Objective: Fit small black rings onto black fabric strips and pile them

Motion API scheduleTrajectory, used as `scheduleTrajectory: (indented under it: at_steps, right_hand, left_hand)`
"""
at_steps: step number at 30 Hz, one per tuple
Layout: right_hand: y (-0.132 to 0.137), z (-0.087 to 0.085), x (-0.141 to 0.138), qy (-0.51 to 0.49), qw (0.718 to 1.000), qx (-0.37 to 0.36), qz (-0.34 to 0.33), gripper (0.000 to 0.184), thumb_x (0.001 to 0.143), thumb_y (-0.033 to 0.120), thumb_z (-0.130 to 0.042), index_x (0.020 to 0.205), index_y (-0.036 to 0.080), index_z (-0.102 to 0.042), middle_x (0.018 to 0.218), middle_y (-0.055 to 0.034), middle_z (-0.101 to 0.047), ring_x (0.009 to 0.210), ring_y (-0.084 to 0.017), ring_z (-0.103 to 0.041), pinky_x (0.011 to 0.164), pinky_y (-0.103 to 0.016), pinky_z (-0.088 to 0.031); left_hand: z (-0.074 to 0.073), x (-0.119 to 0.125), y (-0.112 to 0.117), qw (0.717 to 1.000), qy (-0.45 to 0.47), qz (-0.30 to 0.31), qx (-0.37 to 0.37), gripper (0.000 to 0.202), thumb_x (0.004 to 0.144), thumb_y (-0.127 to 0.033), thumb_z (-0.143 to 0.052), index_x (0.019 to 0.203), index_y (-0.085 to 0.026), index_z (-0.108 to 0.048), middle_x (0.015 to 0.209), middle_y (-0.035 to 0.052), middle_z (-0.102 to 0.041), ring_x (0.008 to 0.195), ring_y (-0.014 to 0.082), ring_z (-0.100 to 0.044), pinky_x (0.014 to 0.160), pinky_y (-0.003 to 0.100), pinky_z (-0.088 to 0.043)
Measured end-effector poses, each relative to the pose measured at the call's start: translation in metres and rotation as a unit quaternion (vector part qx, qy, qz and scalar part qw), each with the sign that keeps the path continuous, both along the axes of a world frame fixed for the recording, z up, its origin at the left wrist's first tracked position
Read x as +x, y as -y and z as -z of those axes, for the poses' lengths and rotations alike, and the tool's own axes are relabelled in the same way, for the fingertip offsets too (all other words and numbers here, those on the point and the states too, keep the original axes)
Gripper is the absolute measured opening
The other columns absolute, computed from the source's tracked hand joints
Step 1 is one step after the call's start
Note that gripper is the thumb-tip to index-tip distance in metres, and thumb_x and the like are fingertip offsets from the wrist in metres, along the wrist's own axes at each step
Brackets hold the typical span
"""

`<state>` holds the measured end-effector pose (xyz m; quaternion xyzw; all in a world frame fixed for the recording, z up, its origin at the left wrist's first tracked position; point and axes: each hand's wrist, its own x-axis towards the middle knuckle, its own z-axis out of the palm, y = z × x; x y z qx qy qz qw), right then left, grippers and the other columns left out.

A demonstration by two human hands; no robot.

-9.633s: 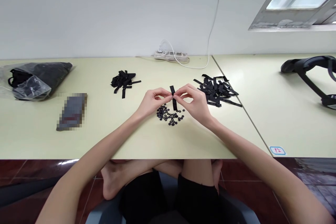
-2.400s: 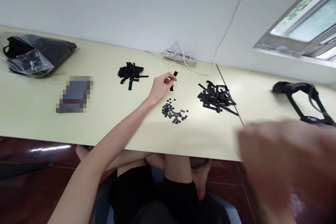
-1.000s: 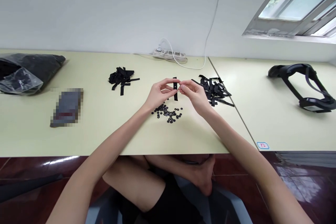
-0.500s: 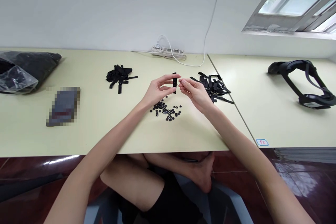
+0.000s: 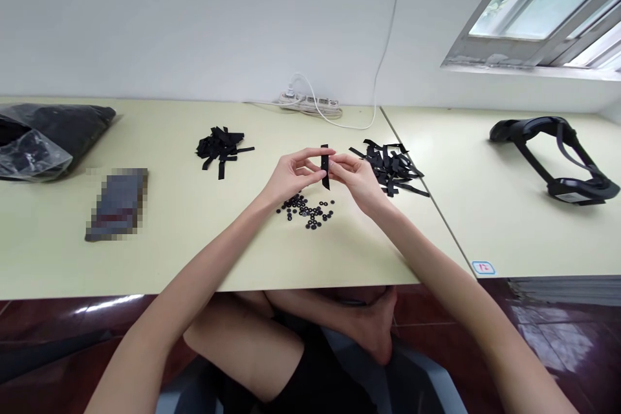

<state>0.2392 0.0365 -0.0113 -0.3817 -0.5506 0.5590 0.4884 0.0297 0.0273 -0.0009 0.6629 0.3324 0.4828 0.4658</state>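
Tabletop [image 5: 272, 268] stretched from black discs [image 5: 303, 211] to its near edge, between a left pile [image 5: 220, 145] and right pile [image 5: 391, 168] of strips, I noted remotely. Just beyond the discs, my left hand [image 5: 291, 173], thumb and finger parted, held a black strip [image 5: 325, 162]; my right hand [image 5: 359, 180] met its right side, fingertips gathered, their grip hidden.

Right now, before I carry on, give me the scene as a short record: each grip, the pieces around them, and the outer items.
Left grip: pinches a black strip between finger and thumb
Right grip: fingertips at the strip's right side; anything inside is hidden
Round pieces: small, dark, scattered on the table below the strip in view
Left pile: black strips
Right pile: black strips, beside the right grip
Far left: plastic bag, cut by the frame
Far right: black headband-like frame
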Motion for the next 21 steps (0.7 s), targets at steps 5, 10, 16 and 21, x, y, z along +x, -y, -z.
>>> scheduleTrajectory:
  at_steps: [5,10,16,21]
  right_hand:
    - [0.001,-0.003,0.001,0.003,1.000,0.004,0.001,0.040,0.083,0.061,-0.096,0.098,0.027,-0.082,0.102,-0.0035,-0.082,0.101,-0.023,-0.077,0.112,-0.049,-0.063]
    - [0.002,-0.004,0.002,0.009,1.000,0.022,0.003,0.039,0.088,0.062,-0.092,0.102,0.027,-0.081,0.098,-0.0037,-0.082,0.099,-0.023,-0.077,0.108,-0.048,-0.064]
    - [0.005,-0.008,-0.002,0.002,0.999,0.049,0.009,0.037,0.086,0.058,-0.095,0.101,0.026,-0.084,0.106,-0.0058,-0.085,0.105,-0.025,-0.081,0.112,-0.050,-0.065]
    - [0.008,-0.011,-0.002,0.017,0.997,0.078,0.011,0.031,0.086,0.053,-0.095,0.099,0.027,-0.085,0.099,-0.0047,-0.086,0.102,-0.026,-0.083,0.110,-0.052,-0.067]
  left_hand:
    - [-0.003,0.000,0.002,1.000,-0.002,-0.001,0.003,0.041,0.091,-0.038,-0.089,0.131,-0.030,-0.085,0.141,0.0074,-0.080,0.100,0.0189,-0.075,0.081,0.030,-0.063]
    - [-0.004,-0.001,0.000,0.999,-0.015,-0.035,0.005,0.031,0.100,-0.041,-0.077,0.128,-0.033,-0.086,0.140,0.0048,-0.081,0.109,0.0208,-0.074,0.092,0.035,-0.064]
    - [-0.001,-0.002,-0.003,0.999,0.004,-0.034,-0.015,0.031,0.100,-0.042,-0.076,0.127,-0.030,-0.086,0.143,0.0059,-0.080,0.121,0.0242,-0.076,0.098,0.037,-0.065]
    - [0.003,-0.001,-0.003,0.999,0.007,-0.043,-0.014,0.029,0.099,-0.043,-0.081,0.124,-0.030,-0.087,0.135,0.0068,-0.083,0.129,0.0262,-0.075,0.116,0.044,-0.058]
